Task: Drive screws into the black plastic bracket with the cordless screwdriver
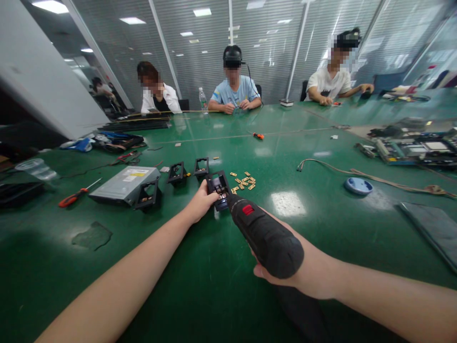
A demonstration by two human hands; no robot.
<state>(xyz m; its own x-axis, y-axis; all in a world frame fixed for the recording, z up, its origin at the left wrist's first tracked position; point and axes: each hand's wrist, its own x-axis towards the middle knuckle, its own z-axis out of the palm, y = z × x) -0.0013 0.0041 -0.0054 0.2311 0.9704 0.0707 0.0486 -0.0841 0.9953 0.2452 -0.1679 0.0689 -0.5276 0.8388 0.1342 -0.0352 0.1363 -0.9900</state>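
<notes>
My left hand (202, 202) grips the near left side of a black plastic frame (219, 180), its thumb over the inner edge. Small metal parts show inside this frame. Wrapped around a black cordless drill (266, 236) with a red switch is my right hand (285, 257). The drill's front end points into the frame; its tip is hidden, so contact cannot be made out. Several small brass-coloured plates (245, 181) lie scattered just right of the frame. Similar black frames stand to the left, one (201, 166) behind my left hand and another (148, 194) nearer.
A silver disc drive (124, 185) and an orange screwdriver (74, 197) lie left. To the right are a blue round lid (358, 186), a cable (332, 176) and circuit boards (421, 147). Three people sit across the green table (171, 295), near a water bottle (203, 101).
</notes>
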